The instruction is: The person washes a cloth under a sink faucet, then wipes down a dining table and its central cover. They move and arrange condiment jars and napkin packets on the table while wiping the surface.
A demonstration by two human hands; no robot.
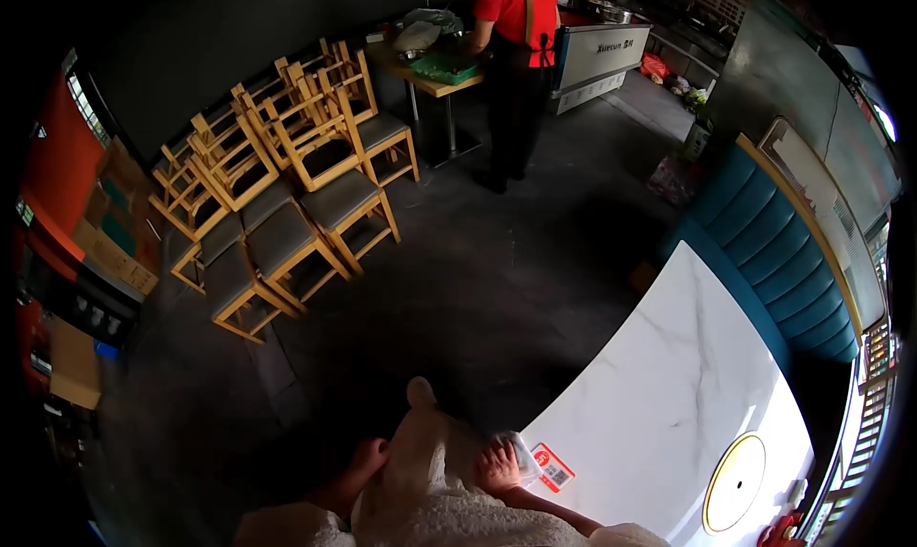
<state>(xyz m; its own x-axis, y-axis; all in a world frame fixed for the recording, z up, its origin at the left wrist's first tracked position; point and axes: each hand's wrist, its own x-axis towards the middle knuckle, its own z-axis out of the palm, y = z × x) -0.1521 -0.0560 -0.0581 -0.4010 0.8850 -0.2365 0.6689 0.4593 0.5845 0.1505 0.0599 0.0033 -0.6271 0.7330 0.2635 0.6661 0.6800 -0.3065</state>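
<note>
My right hand is at the near left edge of the white marble-patterned table. Its fingers are bent over a whitish crumpled cloth, possibly a wipe; the exact kind is unclear. Beside the cloth lies a red and white card with a QR code. My left hand hangs low at my left side in dim light, fingers curled in, and nothing shows sticking out of it. Between the hands is my pale clothing, with one light shoe in front.
Wooden chairs with dark seats are stacked ahead on the left. A person in red stands at a wooden table with a green tray. A blue padded bench runs behind the marble table, which has a round gold-rimmed inset.
</note>
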